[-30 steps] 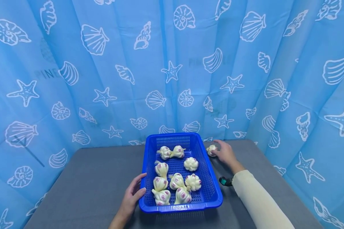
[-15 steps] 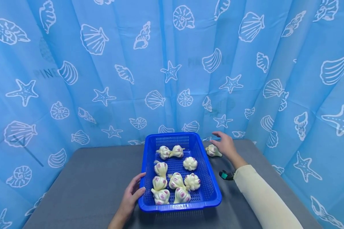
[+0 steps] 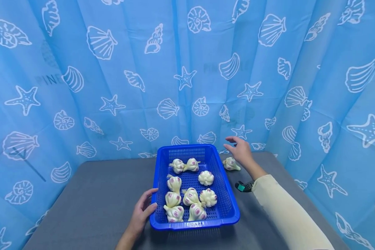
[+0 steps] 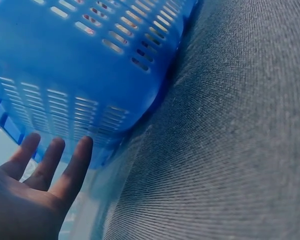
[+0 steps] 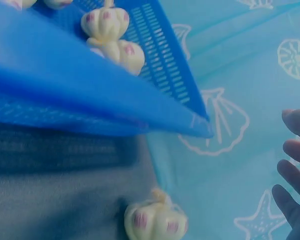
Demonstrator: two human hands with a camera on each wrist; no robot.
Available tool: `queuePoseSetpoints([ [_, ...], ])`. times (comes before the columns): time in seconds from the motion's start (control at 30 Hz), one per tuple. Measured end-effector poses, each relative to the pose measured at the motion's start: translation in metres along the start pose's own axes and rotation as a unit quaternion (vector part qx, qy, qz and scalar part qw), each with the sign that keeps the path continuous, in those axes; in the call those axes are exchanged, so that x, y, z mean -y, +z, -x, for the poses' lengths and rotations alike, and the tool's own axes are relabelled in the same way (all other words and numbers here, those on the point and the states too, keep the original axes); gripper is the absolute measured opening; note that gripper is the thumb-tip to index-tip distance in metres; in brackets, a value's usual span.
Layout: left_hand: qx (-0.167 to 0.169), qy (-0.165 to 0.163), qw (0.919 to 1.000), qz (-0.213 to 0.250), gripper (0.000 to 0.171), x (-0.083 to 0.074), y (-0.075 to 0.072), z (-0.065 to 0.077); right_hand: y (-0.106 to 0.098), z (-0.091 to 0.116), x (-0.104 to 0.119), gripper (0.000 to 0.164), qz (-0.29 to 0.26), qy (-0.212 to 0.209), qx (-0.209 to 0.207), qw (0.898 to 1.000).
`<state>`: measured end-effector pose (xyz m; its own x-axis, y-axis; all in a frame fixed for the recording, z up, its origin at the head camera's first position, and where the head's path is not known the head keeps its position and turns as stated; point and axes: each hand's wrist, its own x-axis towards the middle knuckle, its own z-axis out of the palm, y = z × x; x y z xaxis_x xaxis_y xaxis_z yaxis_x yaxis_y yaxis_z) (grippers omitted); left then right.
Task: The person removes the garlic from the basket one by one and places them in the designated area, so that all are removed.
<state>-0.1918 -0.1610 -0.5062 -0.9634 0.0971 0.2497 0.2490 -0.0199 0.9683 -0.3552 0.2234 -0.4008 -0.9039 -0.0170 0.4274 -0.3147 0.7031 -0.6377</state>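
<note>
Blue shell-printed curtain (image 3: 118,69) hangs behind a grey counter (image 3: 106,201), as the head view shows. On it sits a blue basket (image 3: 172,226) with nine garlic bulbs (image 3: 206,177) inside; a loose garlic bulb (image 3: 230,164) lies outside on the counter, just beside the basket's wall at its 2 o'clock. At the basket's 8 o'clock the left hand (image 3: 141,211) rests against the rim, fingers apart, probably steadying it. The right hand (image 3: 243,152) is at the loose garlic bulb's 1 o'clock, fingers apart and holding nothing. From the left wrist, straight, spread fingers show at 8 o'clock by the slotted outer wall; whether every fingertip touches it I cannot tell. From the right wrist, the loose garlic bulb sits at 6 o'clock and the right hand at 4 o'clock, clearly apart, with the blue basket toward 10 o'clock. The step in hand seems to centre on the loose garlic bulb, which nothing grips; taking it up would call for lowering the right hand toward 7 o'clock and curling its fingers round it, left hand staying put.
</note>
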Motion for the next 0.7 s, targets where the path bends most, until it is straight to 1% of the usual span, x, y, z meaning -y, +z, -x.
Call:
queuePoseSetpoints([
  [0.03, -0.001, 0.002, 1.0000, -0.002, 0.041, 0.000, 0.000, 0.000, 0.000, -0.001, 0.002, 0.032, -0.002, -0.001, -0.002, 1.000],
  [0.23, 0.001, 0.045, 0.9989, 0.010, 0.031, -0.001, -0.001, -0.006, 0.002, -0.003, 0.012, 0.031, -0.024, 0.010, -0.012, 1.000],
  [0.4, -0.022, 0.083, 0.9963, 0.004, 0.022, 0.000, 0.000, -0.011, 0.008, -0.003, 0.019, 0.031, -0.038, 0.013, -0.021, 0.999],
  [0.5, -0.038, 0.087, 0.9954, 0.004, 0.017, 0.001, 0.001, -0.014, 0.013, -0.004, 0.023, 0.030, -0.051, 0.007, -0.027, 0.998],
  [0.6, -0.051, 0.080, 0.9955, -0.003, 0.016, 0.002, 0.002, -0.016, 0.017, -0.005, 0.029, 0.029, -0.064, 0.004, -0.030, 0.997],
  [0.7, -0.055, 0.073, 0.9956, -0.016, 0.018, 0.003, 0.002, -0.018, 0.021, -0.007, 0.033, 0.027, -0.069, -0.002, -0.031, 0.997],
])
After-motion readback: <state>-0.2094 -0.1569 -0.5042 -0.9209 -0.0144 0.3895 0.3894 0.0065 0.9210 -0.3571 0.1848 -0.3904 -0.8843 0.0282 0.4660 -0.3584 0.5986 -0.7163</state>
